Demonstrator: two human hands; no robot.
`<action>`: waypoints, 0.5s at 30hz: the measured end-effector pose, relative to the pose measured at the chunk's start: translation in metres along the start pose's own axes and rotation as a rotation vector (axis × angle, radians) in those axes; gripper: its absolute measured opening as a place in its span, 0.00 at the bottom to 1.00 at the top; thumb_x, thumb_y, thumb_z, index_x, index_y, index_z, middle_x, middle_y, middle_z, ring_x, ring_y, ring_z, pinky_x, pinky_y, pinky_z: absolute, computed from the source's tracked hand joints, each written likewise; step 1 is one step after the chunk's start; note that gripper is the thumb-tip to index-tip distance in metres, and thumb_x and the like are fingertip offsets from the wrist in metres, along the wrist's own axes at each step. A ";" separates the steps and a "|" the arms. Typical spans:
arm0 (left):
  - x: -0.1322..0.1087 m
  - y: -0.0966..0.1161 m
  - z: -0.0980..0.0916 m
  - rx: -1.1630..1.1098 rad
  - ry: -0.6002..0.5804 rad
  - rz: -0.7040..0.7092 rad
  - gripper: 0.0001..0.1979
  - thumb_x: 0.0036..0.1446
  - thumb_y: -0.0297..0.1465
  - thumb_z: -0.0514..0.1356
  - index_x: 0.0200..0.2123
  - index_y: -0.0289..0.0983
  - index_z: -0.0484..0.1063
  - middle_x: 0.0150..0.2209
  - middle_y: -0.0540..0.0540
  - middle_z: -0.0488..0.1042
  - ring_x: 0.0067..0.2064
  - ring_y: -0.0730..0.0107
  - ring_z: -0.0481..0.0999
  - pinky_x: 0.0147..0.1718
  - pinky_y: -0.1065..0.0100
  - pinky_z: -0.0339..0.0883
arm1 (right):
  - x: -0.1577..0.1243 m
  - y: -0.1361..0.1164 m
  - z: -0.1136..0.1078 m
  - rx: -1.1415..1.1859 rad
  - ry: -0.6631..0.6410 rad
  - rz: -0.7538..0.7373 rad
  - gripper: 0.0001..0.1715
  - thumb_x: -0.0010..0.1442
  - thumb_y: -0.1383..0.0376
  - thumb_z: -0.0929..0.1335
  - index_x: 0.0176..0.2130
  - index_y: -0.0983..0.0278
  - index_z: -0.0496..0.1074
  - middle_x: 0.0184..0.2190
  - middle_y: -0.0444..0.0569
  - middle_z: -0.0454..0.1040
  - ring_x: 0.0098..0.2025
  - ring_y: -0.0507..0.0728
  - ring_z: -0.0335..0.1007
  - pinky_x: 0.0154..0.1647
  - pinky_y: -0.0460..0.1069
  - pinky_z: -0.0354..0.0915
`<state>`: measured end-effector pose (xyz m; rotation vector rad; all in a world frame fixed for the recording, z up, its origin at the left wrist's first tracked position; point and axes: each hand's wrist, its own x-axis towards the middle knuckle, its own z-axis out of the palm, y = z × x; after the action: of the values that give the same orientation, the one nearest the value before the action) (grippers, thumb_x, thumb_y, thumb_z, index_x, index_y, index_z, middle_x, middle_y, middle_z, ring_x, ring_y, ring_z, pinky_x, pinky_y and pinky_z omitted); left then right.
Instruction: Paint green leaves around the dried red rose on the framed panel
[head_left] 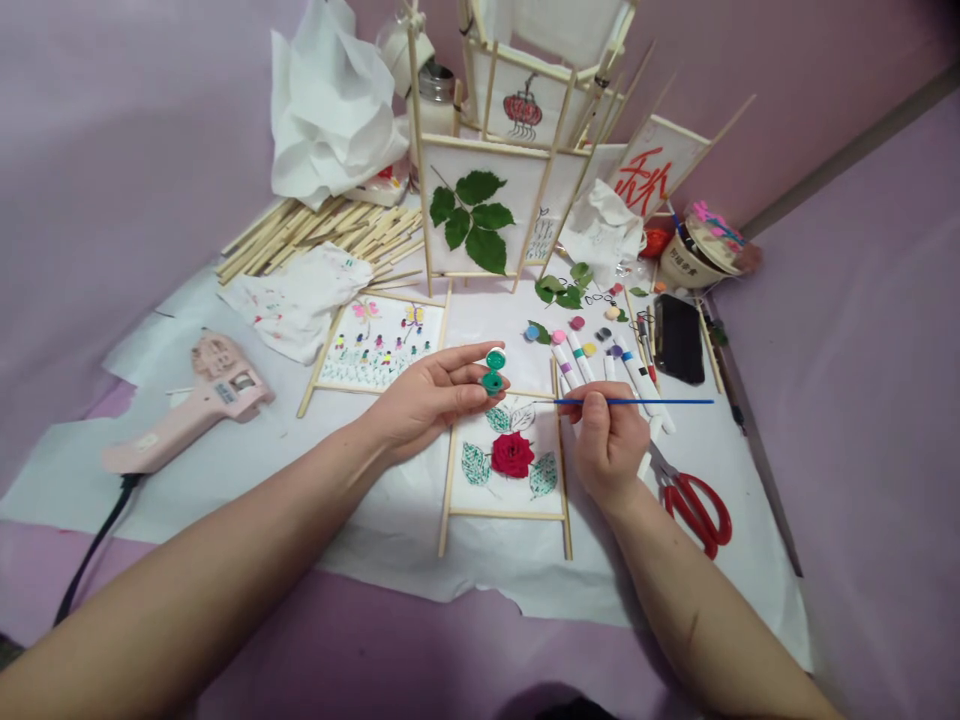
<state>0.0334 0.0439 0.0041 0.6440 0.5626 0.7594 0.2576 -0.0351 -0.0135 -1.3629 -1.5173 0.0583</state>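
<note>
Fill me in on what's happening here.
A person's left grip holds a small open pot of green paint, while the right grip holds a thin blue brush. Below them lies a framed panel with a red rose. Three leaves around it carry green; the upper right leaf shows only dark outlines. A pink glue gun lies off to the left.

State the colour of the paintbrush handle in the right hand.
The paintbrush handle is blue, showing best in the head view.
</note>
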 end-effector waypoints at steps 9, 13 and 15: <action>0.000 -0.001 -0.001 0.041 -0.003 0.000 0.26 0.46 0.24 0.77 0.50 0.42 0.84 0.36 0.49 0.83 0.42 0.67 0.83 0.59 0.55 0.72 | 0.001 0.005 -0.001 -0.038 -0.091 0.013 0.13 0.71 0.64 0.63 0.36 0.61 0.74 0.29 0.44 0.78 0.26 0.52 0.73 0.30 0.50 0.69; 0.000 0.000 0.001 0.076 0.024 0.001 0.24 0.47 0.25 0.76 0.50 0.43 0.84 0.37 0.48 0.83 0.43 0.67 0.83 0.55 0.59 0.75 | 0.001 0.002 0.000 -0.043 -0.095 0.007 0.13 0.71 0.65 0.63 0.36 0.60 0.74 0.30 0.45 0.79 0.27 0.53 0.74 0.31 0.51 0.70; 0.000 0.001 0.001 0.089 0.040 -0.004 0.24 0.46 0.26 0.77 0.49 0.43 0.84 0.37 0.48 0.83 0.43 0.66 0.83 0.54 0.60 0.76 | 0.002 0.001 0.000 -0.043 -0.104 0.003 0.13 0.72 0.64 0.63 0.36 0.60 0.73 0.30 0.45 0.79 0.27 0.53 0.74 0.31 0.51 0.70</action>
<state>0.0337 0.0439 0.0054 0.7105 0.6372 0.7480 0.2588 -0.0329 -0.0130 -1.4151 -1.6110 0.1000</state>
